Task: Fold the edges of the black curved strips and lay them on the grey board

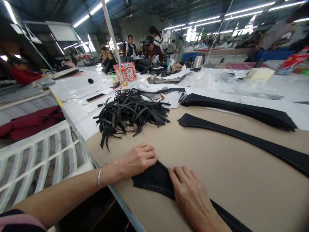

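Black strip is looking unfinished; stacked strips are lying untouched
Left hand and right hand are bunching fingers, perhaps pinching, near the tabletop's left edge.

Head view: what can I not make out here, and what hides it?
In the head view:
Left hand: fingertips hidden behind its own bent fingers.
Black piece under the hands: partly covered by the right hand; near end cut off by the bottom edge.
Separate black strip: cut off by the right edge.
Red packet: small print too blurred.
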Demonstrator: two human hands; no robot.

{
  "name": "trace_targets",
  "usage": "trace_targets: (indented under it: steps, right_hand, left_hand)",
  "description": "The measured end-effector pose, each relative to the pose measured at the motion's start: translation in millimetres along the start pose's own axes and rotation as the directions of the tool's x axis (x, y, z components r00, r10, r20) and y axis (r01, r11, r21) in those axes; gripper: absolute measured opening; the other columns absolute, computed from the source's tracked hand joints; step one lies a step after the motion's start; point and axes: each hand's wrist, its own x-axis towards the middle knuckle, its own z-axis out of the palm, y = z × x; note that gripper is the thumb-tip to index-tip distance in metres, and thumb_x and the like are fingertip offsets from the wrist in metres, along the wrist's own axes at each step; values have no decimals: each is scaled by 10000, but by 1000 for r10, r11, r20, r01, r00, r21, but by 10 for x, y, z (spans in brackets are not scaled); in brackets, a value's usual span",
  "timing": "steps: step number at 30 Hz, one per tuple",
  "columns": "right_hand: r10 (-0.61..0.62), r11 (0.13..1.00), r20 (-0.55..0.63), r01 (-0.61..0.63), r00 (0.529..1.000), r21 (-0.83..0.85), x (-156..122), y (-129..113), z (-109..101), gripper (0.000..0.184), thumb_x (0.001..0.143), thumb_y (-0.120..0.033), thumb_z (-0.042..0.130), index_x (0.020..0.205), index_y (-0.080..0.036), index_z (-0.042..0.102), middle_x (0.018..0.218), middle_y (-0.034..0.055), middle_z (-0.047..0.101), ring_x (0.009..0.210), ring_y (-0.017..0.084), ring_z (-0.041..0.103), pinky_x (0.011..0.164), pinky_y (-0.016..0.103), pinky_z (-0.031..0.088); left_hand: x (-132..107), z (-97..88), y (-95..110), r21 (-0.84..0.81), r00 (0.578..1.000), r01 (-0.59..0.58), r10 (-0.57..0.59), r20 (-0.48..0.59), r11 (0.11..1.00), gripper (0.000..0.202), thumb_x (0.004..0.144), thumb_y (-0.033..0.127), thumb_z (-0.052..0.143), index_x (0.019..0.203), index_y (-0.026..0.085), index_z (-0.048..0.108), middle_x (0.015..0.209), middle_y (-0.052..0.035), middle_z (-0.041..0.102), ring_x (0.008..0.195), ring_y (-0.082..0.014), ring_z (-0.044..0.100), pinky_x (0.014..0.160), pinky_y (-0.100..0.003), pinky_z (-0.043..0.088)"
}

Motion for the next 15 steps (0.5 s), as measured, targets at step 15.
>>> trace_targets:
  steps: [15]
  right_hand:
    - [-35, 999, 79, 33, 996, 31, -27, -32, -70, 230, 723, 22, 563, 897, -122, 610, 908, 82, 545, 774, 235, 446, 678, 376, 341]
  left_hand:
    - [-214, -56, -31, -93, 934, 288, -301, -194, 953, 328, 894, 23, 389, 934, 168, 680, 1003, -84, 669, 993, -198, 572, 896, -377, 500]
